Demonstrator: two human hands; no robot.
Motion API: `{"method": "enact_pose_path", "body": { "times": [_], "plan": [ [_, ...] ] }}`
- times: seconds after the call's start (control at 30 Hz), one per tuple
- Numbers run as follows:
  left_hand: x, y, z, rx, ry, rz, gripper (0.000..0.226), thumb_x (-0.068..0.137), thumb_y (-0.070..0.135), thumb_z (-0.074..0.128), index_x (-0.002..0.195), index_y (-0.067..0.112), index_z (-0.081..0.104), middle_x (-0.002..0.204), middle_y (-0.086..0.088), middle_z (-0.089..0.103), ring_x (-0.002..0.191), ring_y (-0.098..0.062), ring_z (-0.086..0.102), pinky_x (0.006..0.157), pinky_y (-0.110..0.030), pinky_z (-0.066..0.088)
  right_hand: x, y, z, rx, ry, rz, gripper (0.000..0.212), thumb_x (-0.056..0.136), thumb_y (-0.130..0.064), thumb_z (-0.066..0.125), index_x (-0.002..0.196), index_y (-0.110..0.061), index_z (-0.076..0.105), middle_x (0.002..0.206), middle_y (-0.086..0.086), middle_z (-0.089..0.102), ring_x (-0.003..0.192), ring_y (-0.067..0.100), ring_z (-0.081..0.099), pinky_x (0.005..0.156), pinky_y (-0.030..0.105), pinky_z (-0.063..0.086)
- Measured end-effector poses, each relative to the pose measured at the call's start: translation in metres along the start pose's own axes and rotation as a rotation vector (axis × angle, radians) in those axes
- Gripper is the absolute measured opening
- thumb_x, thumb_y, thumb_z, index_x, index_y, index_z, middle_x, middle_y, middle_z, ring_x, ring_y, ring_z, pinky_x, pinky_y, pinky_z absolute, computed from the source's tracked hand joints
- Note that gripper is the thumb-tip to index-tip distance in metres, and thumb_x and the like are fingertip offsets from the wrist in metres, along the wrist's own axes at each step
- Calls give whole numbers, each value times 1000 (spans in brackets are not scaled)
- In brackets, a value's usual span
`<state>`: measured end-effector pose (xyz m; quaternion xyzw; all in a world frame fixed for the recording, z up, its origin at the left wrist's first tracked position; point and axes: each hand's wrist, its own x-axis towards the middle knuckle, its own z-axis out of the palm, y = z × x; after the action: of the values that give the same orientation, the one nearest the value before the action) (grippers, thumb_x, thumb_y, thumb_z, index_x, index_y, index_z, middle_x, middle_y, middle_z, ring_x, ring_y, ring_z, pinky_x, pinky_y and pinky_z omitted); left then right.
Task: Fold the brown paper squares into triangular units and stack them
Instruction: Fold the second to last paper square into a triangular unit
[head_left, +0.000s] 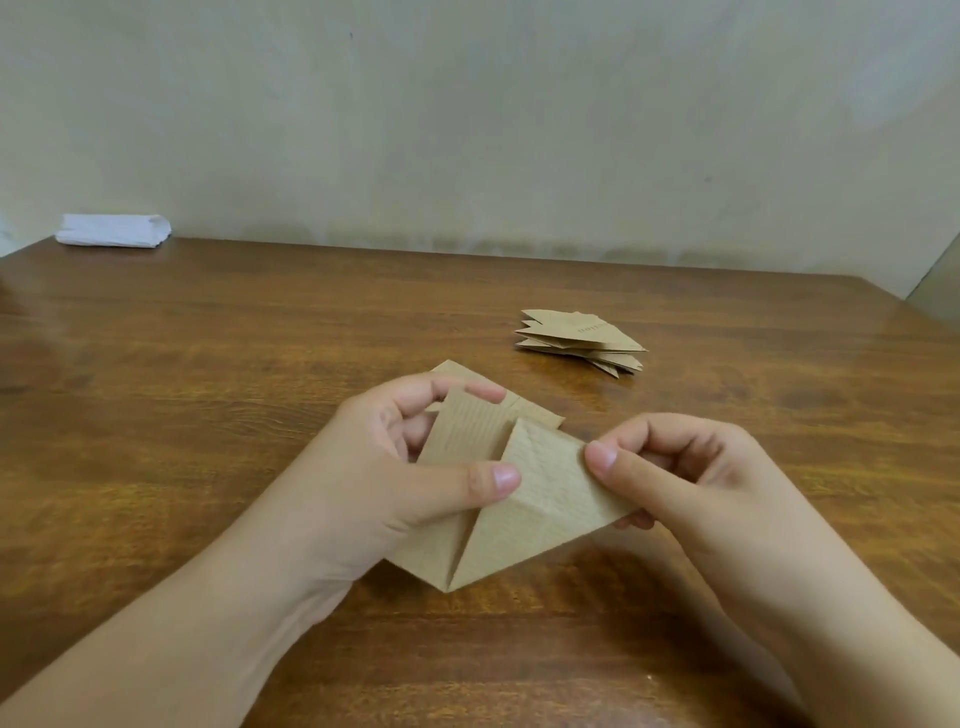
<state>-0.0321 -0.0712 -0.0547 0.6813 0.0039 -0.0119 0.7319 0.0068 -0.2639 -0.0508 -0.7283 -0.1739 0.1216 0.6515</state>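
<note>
A partly folded brown paper piece (540, 499) is held just above the wooden table (260, 364) in front of me. My left hand (410, 457) grips its left flap, thumb on top near the centre crease and fingers curled over the far edge. My right hand (675, 467) pinches the right flap between thumb and fingers. The piece's lower point aims toward me. Under it, flat brown paper squares (535, 410) show at the far side. A stack of folded brown triangular units (582, 340) lies on the table beyond my right hand.
A white folded cloth or packet (111, 231) sits at the table's far left corner against the pale wall. The table's right edge runs diagonally at the far right.
</note>
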Motion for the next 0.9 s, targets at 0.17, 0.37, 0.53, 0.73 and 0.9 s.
{"method": "enact_pose_path", "body": {
  "times": [0.17,0.37,0.53,0.73,0.9],
  "plan": [
    [-2,2,2,27,26,53,45,54,13,78,95,29,70,92,-4,75,86,-21,73,74,-39,60,-1,-1,2,-30,-62,20,24,64,-29,67,63,-5,71,56,1,63,48,2,55,47,11,43],
    [-2,1,2,66,48,103,27,54,15,77,79,26,76,74,0,71,75,-18,71,70,-34,60,-2,-1,4,-39,-57,2,24,61,-32,67,63,-9,71,55,2,62,49,4,54,48,12,43],
    [-2,1,3,52,33,81,20,54,12,76,72,19,76,86,-7,74,81,-23,72,71,-36,60,-2,-2,5,-23,-58,-5,25,62,-28,67,61,-4,69,54,3,61,47,3,54,46,12,43],
    [-3,1,4,93,35,61,15,55,15,75,69,19,75,85,-6,74,80,-20,72,69,-35,60,-1,-1,7,-62,-54,-8,28,61,-33,67,64,-5,70,56,4,62,48,4,53,48,12,43],
    [-3,2,2,116,49,11,15,56,16,74,71,17,73,79,-2,73,71,-16,71,57,-27,57,1,5,3,-151,-3,14,36,54,-48,68,66,-15,72,59,6,64,53,8,54,55,20,44]
  ]
}}
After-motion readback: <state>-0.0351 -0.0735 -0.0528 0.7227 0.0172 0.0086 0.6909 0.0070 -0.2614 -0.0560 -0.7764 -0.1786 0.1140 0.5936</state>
